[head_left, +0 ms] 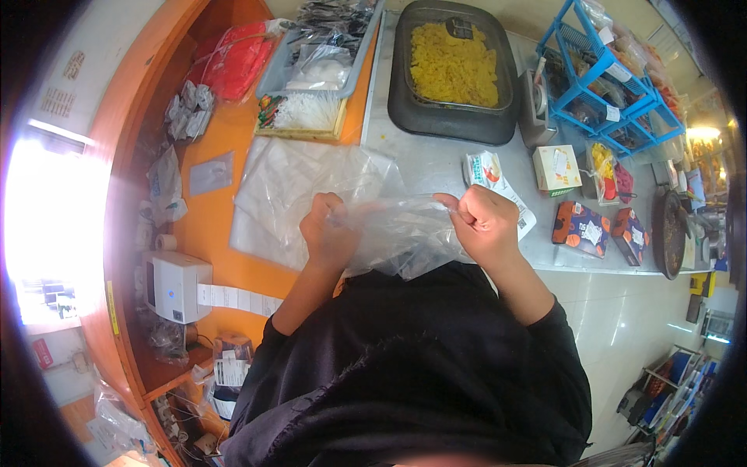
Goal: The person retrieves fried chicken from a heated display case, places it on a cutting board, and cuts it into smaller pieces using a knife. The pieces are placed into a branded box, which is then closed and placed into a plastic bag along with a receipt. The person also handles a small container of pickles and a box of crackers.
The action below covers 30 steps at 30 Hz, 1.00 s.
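Observation:
Stretched between my two hands is a clear plastic bag (402,230), held in front of my black top. My left hand (330,227) grips one side of it, with the fingers curled in. On the other side, my right hand (484,225) pinches the bag's upper edge between thumb and fingers. A stack of clear plastic sheets or bags (280,198) lies flat on the orange tabletop beyond my left hand. Just behind my right hand is a white printed packet (484,166), partly covered by the hand, and a paper label (525,216) shows beside it.
A white label printer (178,286) trails a label strip (239,299) at left. At the back are a grey bin (359,70) and a dark pan of yellow food (455,64). Blue baskets (607,82), a small box (557,169) and printed boxes (580,229) stand right.

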Motion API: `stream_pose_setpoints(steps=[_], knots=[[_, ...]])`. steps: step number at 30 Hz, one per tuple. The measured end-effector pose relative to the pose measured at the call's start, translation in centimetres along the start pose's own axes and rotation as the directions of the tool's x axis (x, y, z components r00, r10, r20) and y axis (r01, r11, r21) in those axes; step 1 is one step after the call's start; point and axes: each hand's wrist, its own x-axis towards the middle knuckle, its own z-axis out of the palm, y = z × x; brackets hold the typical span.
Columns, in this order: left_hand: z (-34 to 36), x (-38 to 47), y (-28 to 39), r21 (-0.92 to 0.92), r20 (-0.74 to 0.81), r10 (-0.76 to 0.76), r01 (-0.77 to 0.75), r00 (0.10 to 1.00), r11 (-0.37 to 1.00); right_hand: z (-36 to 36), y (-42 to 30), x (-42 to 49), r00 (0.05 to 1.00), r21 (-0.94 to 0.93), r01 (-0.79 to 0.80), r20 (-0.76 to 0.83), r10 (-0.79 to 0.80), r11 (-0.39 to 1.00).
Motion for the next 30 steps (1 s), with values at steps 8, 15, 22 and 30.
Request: stream_pose_setpoints(steps=[8, 15, 22, 30], knots=[[-2.4, 2.0, 1.2, -0.061, 0.085, 0.024, -0.018, 0.996, 0.998, -0.3, -0.2, 0.3, 0.979, 0.186, -0.205, 0.040, 0.201, 0.961], [-2.9, 1.5, 2.8, -0.286, 0.357, -0.144, 0.255, 0.923, 0.924, -0.4, -0.8, 1.5, 0.949, 0.236, -0.128, 0.310, 0.050, 0.963], [-3.1, 1.5, 1.4, -0.481, 0.579, 0.059, 0.282, 0.813, 0.830, -0.5, -1.9, 1.5, 0.894, 0.330, -0.346, 0.399, 0.202, 0.878], [-4.8, 2.6, 0.9, -0.343, 0.143, 0.239, -0.178, 0.961, 0.922, -2.1, -2.0, 1.5, 0.861, 0.111, -0.094, 0.507, 0.025, 0.989]])
